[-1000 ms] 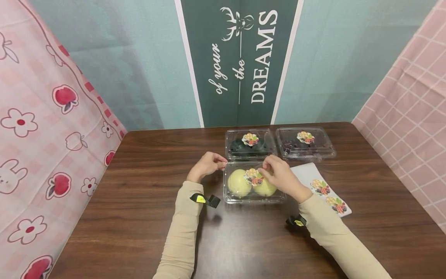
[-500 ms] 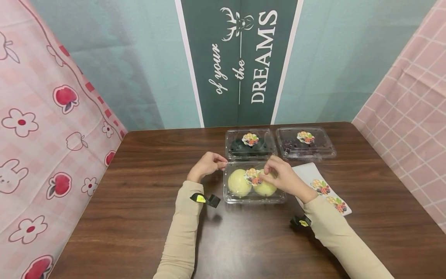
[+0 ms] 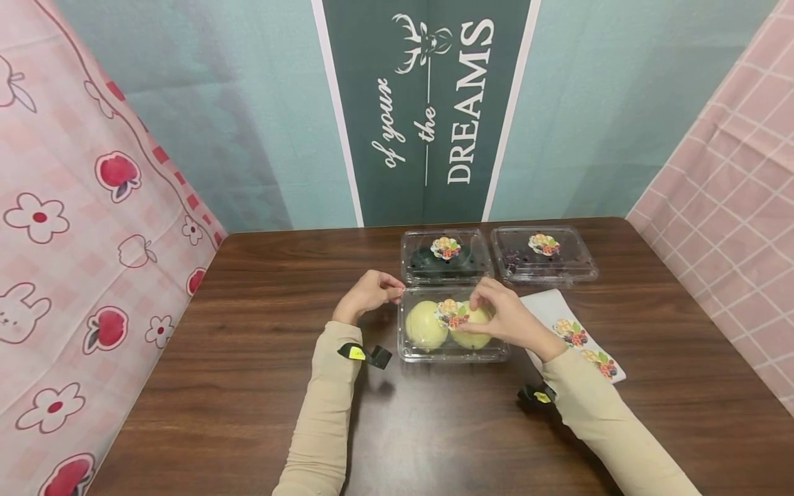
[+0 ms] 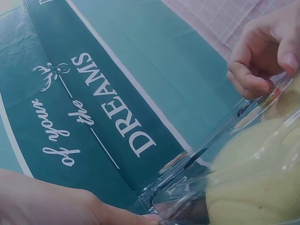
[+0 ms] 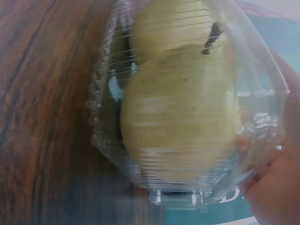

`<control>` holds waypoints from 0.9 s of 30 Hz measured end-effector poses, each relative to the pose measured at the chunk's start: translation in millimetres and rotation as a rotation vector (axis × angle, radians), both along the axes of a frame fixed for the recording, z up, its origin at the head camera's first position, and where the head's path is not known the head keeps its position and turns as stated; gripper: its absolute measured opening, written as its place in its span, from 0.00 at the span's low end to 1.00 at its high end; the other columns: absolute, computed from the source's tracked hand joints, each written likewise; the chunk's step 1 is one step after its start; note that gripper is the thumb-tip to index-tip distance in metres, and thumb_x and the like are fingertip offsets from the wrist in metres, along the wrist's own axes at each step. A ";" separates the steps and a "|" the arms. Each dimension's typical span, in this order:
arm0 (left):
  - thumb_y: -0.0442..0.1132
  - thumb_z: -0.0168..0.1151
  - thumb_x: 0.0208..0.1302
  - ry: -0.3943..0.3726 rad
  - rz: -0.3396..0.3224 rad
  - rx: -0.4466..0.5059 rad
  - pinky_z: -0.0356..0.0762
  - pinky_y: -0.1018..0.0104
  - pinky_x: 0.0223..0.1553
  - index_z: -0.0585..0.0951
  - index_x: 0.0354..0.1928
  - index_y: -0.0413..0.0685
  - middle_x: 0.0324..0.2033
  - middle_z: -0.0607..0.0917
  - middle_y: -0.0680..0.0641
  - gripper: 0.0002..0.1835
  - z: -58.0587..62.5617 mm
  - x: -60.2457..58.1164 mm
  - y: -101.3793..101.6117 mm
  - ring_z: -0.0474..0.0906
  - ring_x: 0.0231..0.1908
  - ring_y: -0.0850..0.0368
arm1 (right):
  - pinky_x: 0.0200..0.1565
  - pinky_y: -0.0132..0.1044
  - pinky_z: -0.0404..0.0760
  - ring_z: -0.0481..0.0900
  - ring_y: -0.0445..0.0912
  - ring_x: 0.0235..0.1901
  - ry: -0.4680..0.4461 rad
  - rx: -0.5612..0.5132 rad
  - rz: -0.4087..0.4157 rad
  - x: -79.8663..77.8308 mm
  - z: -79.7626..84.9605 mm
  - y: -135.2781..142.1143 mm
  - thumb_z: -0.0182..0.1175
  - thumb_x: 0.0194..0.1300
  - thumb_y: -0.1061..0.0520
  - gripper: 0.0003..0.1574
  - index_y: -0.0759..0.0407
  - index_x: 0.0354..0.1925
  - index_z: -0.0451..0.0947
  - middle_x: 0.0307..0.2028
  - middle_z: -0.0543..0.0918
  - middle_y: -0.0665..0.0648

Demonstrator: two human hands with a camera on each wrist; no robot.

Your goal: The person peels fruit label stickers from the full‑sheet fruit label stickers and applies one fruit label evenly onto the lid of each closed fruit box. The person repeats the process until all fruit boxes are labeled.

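Note:
A clear plastic clamshell box (image 3: 453, 355) with two pale yellow pears (image 3: 426, 325) lies closed in the middle of the table. A round sticker with printed fruit (image 3: 451, 313) is on its lid. My left hand (image 3: 370, 295) holds the box's far left corner between thumb and fingers. Above the lid, my right hand (image 3: 504, 313) has loosely bent fingers, and its thumb touches the sticker's right side. The left wrist view shows the right hand (image 4: 267, 54) over the lid near the sticker. One pear (image 5: 180, 112) fills the right wrist view, its stem visible through the plastic.
Two more stickered clear boxes stand behind, one with dark green contents (image 3: 415, 262), another with dark purple contents (image 3: 573, 255). A white sheet with fruit stickers (image 3: 546, 303) lies right of the pear box, partly under the right forearm. Patterned cloths hang around the table.
My right hand shifts slightly right, and its thumb moves down along the sticker's right side. The left hand stays at the box corner; the box does not move.

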State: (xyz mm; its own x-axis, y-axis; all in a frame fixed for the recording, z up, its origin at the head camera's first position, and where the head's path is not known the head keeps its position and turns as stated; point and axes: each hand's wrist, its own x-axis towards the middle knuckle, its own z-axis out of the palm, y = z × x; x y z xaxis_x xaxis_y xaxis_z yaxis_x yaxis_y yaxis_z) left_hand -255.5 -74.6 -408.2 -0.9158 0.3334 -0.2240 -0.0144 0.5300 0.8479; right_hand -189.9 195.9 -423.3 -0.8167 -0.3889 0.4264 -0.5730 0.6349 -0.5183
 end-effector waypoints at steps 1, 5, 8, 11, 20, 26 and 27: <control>0.34 0.58 0.67 0.001 -0.003 0.001 0.81 0.63 0.46 0.83 0.44 0.35 0.36 0.87 0.39 0.10 0.0 -0.2 -0.1 0.84 0.34 0.58 | 0.34 0.28 0.71 0.66 0.35 0.31 0.003 -0.009 -0.003 0.3 0.9 0.8 0.77 0.43 0.52 0.22 0.53 0.28 0.72 0.28 0.72 0.47; 0.35 0.58 0.67 0.005 -0.020 -0.001 0.81 0.64 0.45 0.83 0.45 0.35 0.36 0.88 0.38 0.11 0.6 0.0 -0.8 0.84 0.33 0.59 | 0.32 0.29 0.74 0.71 0.37 0.27 0.036 -0.041 -0.027 1.4 4.3 4.0 0.73 0.50 0.58 0.15 0.54 0.29 0.73 0.27 0.75 0.49; 0.35 0.58 0.67 0.008 -0.033 -0.004 0.81 0.62 0.45 0.82 0.45 0.35 0.36 0.88 0.38 0.11 1.0 0.6 -1.5 0.85 0.32 0.58 | 0.31 0.31 0.78 0.74 0.36 0.26 0.060 -0.042 -0.078 1.6 6.2 7.0 0.70 0.54 0.61 0.12 0.56 0.28 0.74 0.26 0.77 0.50; 0.35 0.56 0.68 0.005 -0.047 -0.003 0.81 0.61 0.44 0.82 0.46 0.35 0.37 0.88 0.37 0.12 1.3 0.7 -2.3 0.84 0.32 0.59 | 0.30 0.33 0.78 0.74 0.36 0.25 0.064 -0.033 -0.155 1.2 7.3 10.8 0.68 0.57 0.62 0.08 0.57 0.29 0.76 0.24 0.79 0.51; 0.36 0.58 0.67 -0.021 -0.056 0.032 0.80 0.56 0.46 0.80 0.49 0.34 0.41 0.87 0.35 0.13 1.7 -1.4 -7.0 0.85 0.30 0.63 | 0.25 0.28 0.69 0.69 0.34 0.21 0.049 0.009 -0.277 1.7 9.7 19.1 0.62 0.63 0.63 0.04 0.62 0.30 0.79 0.20 0.80 0.54; 0.35 0.60 0.65 -0.017 -0.066 0.031 0.80 0.55 0.47 0.80 0.48 0.34 0.40 0.88 0.35 0.13 1.2 -1.3 -9.5 0.86 0.32 0.61 | 0.25 0.30 0.70 0.72 0.38 0.21 -0.024 0.043 -0.326 3.2 5.5 24.0 0.61 0.64 0.62 0.05 0.65 0.32 0.79 0.22 0.82 0.58; 0.35 0.60 0.65 -0.017 -0.067 0.031 0.80 0.55 0.47 0.81 0.47 0.34 0.40 0.88 0.35 0.13 1.2 -1.2 -9.6 0.86 0.32 0.60 | 0.25 0.30 0.70 0.73 0.39 0.21 -0.044 0.050 -0.333 3.8 5.0 24.8 0.60 0.64 0.61 0.06 0.65 0.33 0.79 0.22 0.82 0.59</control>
